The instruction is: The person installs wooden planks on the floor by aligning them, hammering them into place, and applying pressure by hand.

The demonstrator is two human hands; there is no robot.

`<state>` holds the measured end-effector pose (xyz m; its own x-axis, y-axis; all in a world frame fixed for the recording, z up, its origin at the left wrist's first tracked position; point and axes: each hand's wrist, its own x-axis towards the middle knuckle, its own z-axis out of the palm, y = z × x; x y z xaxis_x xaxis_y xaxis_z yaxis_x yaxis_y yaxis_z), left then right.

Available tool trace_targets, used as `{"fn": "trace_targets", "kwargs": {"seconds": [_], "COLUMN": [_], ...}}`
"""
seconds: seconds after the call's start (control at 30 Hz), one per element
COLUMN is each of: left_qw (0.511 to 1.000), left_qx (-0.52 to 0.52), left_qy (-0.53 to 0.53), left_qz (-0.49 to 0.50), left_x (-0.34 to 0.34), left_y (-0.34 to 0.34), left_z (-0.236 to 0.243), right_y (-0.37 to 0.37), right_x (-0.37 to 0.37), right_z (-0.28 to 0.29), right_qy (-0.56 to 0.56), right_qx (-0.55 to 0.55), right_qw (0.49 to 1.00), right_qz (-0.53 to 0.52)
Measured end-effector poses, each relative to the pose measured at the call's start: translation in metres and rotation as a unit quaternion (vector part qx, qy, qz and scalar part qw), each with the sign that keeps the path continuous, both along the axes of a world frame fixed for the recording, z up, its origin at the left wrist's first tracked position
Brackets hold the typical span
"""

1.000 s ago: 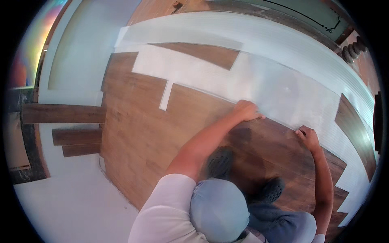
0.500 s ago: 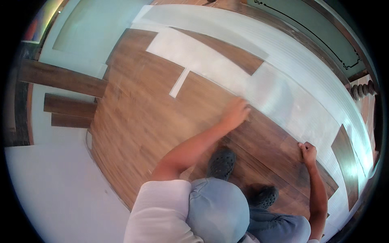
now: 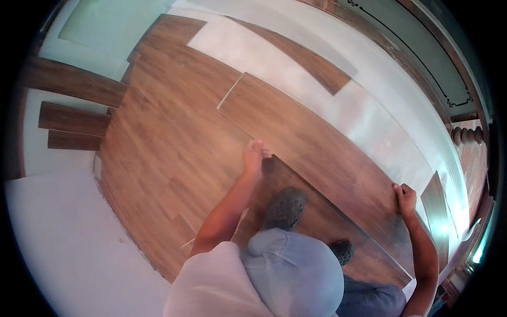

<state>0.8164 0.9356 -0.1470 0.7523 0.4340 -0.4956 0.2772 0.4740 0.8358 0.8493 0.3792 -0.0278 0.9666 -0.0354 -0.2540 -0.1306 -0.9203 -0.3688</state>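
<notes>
A long brown wood-look floor plank (image 3: pixel 317 142) lies slantwise before me, its near edge standing slightly off the laid floor with a dark gap under it. The fingers of my left hand (image 3: pixel 254 158) are closed on that near edge. At the far edge, toward the right end, my right hand (image 3: pixel 405 199) grips the plank with bent fingers. The plank's left end sits close to the neighbouring laid plank (image 3: pixel 211 79), with a thin pale line between them. My dark clogs (image 3: pixel 286 207) rest on the laid flooring beside the plank's near edge.
White underlay (image 3: pixel 338 116) stretches beyond the plank. A loose plank (image 3: pixel 301 50) lies on it farther off, and another piece (image 3: pixel 437 211) at right. Several dark planks (image 3: pixel 74 117) lie at left. A panelled pale surface (image 3: pixel 412 47) borders the far right.
The white gap at the plank's left end has narrowed to a thin line. My left hand has moved from the far edge to the near edge, while my right hand stays at the far edge.
</notes>
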Motion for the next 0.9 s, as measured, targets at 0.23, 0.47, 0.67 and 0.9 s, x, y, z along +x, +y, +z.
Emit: {"fn": "trace_targets", "kwargs": {"seconds": [0.23,0.47,0.67,0.9], "left_qw": [1.0,1.0,1.0,1.0], "left_qx": [-0.004,0.016,-0.008,-0.005], "left_qy": [0.002,-0.001,-0.012,-0.001], "left_qz": [0.007,0.021,0.027,0.018], "left_x": [0.011,0.014,0.012,0.012], "left_y": [0.013,0.02,0.024,0.029], "left_z": [-0.013,-0.029,-0.028,-0.033], "right_y": [0.026,0.034,0.041,0.038], "right_x": [0.012,0.015,0.014,0.012], "right_z": [0.001,-0.006,-0.01,-0.014], "right_qy": [0.025,0.038,0.033,0.033], "right_qx": [-0.026,-0.034,-0.019,-0.019], "right_qw": [0.999,0.999,0.999,0.999], "right_qz": [0.003,-0.012,-0.002,0.004]}}
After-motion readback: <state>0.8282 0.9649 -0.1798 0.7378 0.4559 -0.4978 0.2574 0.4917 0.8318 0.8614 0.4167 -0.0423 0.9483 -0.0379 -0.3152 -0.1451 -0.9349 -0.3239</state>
